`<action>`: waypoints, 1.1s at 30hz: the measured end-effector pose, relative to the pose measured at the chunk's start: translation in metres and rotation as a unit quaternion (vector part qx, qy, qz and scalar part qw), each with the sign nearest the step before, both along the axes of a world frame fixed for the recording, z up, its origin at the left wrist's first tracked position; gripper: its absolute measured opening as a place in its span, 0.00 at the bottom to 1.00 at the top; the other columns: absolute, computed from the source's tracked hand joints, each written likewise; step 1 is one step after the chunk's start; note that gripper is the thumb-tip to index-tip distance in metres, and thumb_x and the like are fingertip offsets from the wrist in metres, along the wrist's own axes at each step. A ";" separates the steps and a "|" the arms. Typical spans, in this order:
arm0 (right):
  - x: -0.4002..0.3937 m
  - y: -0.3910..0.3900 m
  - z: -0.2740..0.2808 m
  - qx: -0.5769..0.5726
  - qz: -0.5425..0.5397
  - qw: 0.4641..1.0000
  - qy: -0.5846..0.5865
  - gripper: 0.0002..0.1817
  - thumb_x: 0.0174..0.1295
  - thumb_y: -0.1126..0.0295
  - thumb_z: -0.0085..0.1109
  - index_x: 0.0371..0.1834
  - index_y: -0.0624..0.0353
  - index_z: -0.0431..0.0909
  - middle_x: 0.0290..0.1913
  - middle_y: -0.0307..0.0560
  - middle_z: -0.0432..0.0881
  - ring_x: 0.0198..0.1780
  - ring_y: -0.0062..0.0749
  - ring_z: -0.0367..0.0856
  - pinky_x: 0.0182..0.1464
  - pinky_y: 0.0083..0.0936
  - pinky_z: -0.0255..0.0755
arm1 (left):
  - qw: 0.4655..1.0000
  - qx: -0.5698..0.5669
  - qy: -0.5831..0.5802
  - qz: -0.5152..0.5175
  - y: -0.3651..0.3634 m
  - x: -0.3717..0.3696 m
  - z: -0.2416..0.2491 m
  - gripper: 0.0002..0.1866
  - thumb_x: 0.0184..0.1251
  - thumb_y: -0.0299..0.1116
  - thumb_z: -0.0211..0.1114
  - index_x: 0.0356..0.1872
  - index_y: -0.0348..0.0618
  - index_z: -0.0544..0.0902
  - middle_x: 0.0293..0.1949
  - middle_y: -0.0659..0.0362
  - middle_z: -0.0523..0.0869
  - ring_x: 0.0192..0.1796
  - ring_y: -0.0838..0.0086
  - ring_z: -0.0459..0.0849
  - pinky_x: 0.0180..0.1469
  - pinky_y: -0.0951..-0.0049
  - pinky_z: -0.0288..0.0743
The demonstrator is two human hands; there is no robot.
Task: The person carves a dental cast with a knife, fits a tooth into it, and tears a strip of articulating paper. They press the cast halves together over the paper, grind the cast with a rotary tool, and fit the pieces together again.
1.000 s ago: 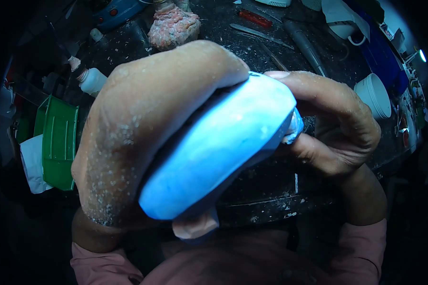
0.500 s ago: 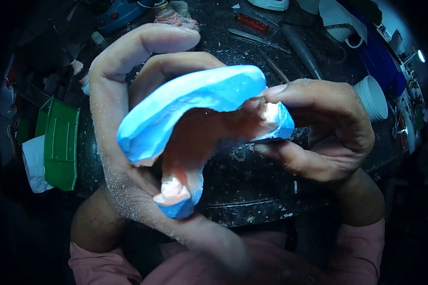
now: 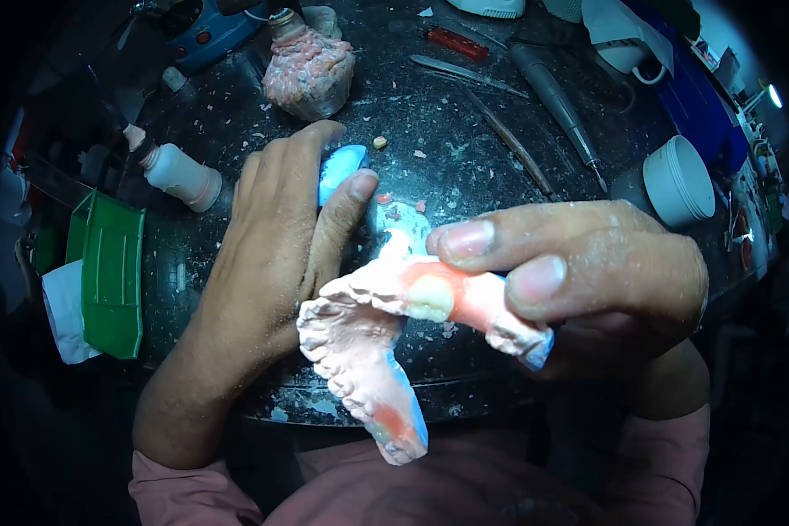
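My right hand [image 3: 579,272] grips a horseshoe-shaped plaster dental cast [image 3: 346,329] close to the camera, thumb hidden behind it. The cast shows a row of teeth, blue edges, pink wax and one yellowish artificial tooth [image 3: 430,298] set in the wax. Farther back, my left hand [image 3: 280,202] is down at the table, its thumb and fingers around a blue piece [image 3: 342,171], which looks like the other dental cast. Most of that piece is hidden by the hand.
A lump-covered jar [image 3: 311,74] stands behind my left hand. A white bottle [image 3: 181,177] and green tray [image 3: 114,272] are at left. A rotary handpiece [image 3: 557,105], a thin carving tool [image 3: 508,140], a red-handled tool [image 3: 458,41] and a white tub [image 3: 679,180] lie right. Crumbs dot the table [image 3: 430,105].
The two casts have come apart. My left hand has moved back and down to the table with the blue piece. My right hand has turned its cast, so teeth and wax show.
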State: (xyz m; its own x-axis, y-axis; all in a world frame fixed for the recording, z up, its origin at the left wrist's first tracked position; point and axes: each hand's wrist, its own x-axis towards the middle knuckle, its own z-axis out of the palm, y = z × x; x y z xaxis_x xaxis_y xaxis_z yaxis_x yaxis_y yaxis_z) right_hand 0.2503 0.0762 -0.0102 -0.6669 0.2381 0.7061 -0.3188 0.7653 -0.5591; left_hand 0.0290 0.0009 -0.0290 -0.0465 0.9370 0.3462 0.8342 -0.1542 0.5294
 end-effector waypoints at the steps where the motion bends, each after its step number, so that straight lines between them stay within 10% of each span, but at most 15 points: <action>1: 0.000 0.002 0.000 0.026 -0.010 1.000 -0.007 0.15 0.61 0.77 0.64 0.48 0.63 0.71 0.44 0.73 0.82 0.40 0.48 0.88 0.37 0.33 0.86 | 0.997 -0.001 0.077 0.006 0.000 0.001 -0.002 0.25 0.74 0.43 0.55 0.61 0.31 0.69 0.52 0.41 0.74 0.57 0.51 0.72 0.60 0.55 0.64; 9: -0.001 0.022 -0.004 0.049 0.049 0.998 0.009 0.15 0.60 0.74 0.66 0.47 0.65 0.72 0.45 0.72 0.82 0.42 0.50 0.88 0.40 0.34 0.85 | 0.980 0.065 0.182 0.040 0.002 0.000 -0.005 0.29 0.71 0.52 0.52 0.68 0.50 0.71 0.62 0.46 0.72 0.69 0.54 0.62 0.72 0.53 0.52; 11: -0.004 0.015 -0.011 0.037 0.021 0.997 0.059 0.19 0.56 0.76 0.68 0.48 0.67 0.73 0.46 0.70 0.82 0.48 0.52 0.86 0.44 0.38 0.84 | 0.984 0.007 -0.172 -0.050 -0.005 0.005 0.018 0.32 0.75 0.57 0.37 0.55 0.37 0.76 0.49 0.46 0.79 0.57 0.61 0.75 0.64 0.59 0.64; 12: -0.006 0.023 -0.009 0.046 0.052 0.996 0.053 0.19 0.52 0.80 0.68 0.47 0.69 0.75 0.46 0.67 0.83 0.51 0.51 0.85 0.50 0.43 0.81 | 0.899 -0.055 -0.419 -0.116 -0.012 0.008 0.022 0.35 0.76 0.58 0.33 0.50 0.33 0.77 0.44 0.47 0.81 0.51 0.63 0.80 0.59 0.62 0.70; 14: -0.007 0.027 -0.008 0.038 0.038 0.997 0.059 0.19 0.50 0.82 0.65 0.47 0.70 0.76 0.46 0.63 0.84 0.51 0.50 0.85 0.56 0.48 0.77 | 0.747 -0.175 -0.625 -0.145 -0.019 0.027 0.028 0.33 0.76 0.57 0.32 0.47 0.32 0.72 0.30 0.49 0.82 0.27 0.67 0.82 0.33 0.71 0.80; 17: -0.005 0.038 -0.007 0.044 0.018 0.999 -0.009 0.24 0.49 0.81 0.65 0.53 0.70 0.76 0.48 0.55 0.83 0.54 0.44 0.82 0.62 0.42 0.72 | 0.667 -0.227 -0.688 -0.171 -0.022 0.025 0.016 0.29 0.78 0.50 0.36 0.53 0.30 0.73 0.24 0.48 0.80 0.21 0.70 0.79 0.28 0.75 0.78; 19: 0.002 0.047 0.002 -0.002 -0.064 0.997 -0.037 0.21 0.54 0.77 0.64 0.54 0.66 0.77 0.52 0.52 0.82 0.59 0.36 0.79 0.64 0.32 0.69 | 0.701 -0.190 -0.667 -0.165 -0.019 0.023 0.009 0.28 0.78 0.47 0.37 0.59 0.30 0.71 0.25 0.48 0.80 0.23 0.71 0.79 0.27 0.75 0.77; 22: 0.025 0.076 0.014 -0.082 -0.388 0.891 -0.219 0.20 0.61 0.53 0.67 0.25 0.59 0.79 0.18 0.37 0.75 0.19 0.19 0.70 0.23 0.18 0.65 | 0.753 -0.144 -0.633 -0.109 -0.015 0.031 0.020 0.30 0.77 0.48 0.38 0.63 0.30 0.67 0.24 0.53 0.78 0.21 0.75 0.77 0.24 0.79 0.76; 24: 0.029 0.079 0.008 -0.012 -0.518 0.809 -0.279 0.26 0.59 0.45 0.66 0.21 0.59 0.78 0.13 0.37 0.72 0.14 0.20 0.68 0.19 0.20 0.60 | 0.781 -0.114 -0.611 -0.059 -0.016 0.038 0.028 0.32 0.76 0.49 0.38 0.66 0.29 0.64 0.21 0.59 0.75 0.18 0.78 0.75 0.21 0.82 0.74; 28: 0.028 0.092 -0.001 -0.032 -0.536 0.731 -0.421 0.28 0.56 0.42 0.66 0.21 0.60 0.78 0.12 0.38 0.71 0.15 0.22 0.68 0.19 0.22 0.59 | 0.853 -0.027 -0.511 -0.103 -0.023 0.040 0.020 0.27 0.69 0.32 0.57 0.65 0.30 0.64 0.28 0.60 0.77 0.21 0.86 0.75 0.19 0.84 0.73; 32: 0.027 0.094 -0.003 -0.197 -0.442 0.788 -0.380 0.24 0.62 0.47 0.64 0.24 0.60 0.77 0.14 0.34 0.70 0.14 0.20 0.66 0.19 0.20 0.60 | 0.868 0.034 -0.456 -0.193 -0.027 0.036 0.016 0.20 0.70 0.28 0.55 0.60 0.31 0.68 0.30 0.57 0.78 0.21 0.86 0.75 0.20 0.85 0.75; 33: 0.031 0.095 -0.004 -0.392 -0.279 0.854 -0.198 0.22 0.64 0.49 0.62 0.29 0.60 0.77 0.15 0.31 0.68 0.15 0.18 0.65 0.19 0.18 0.59 | 0.861 0.026 -0.470 -0.193 -0.029 0.038 0.017 0.19 0.71 0.28 0.55 0.60 0.31 0.68 0.32 0.55 0.79 0.23 0.85 0.76 0.21 0.84 0.77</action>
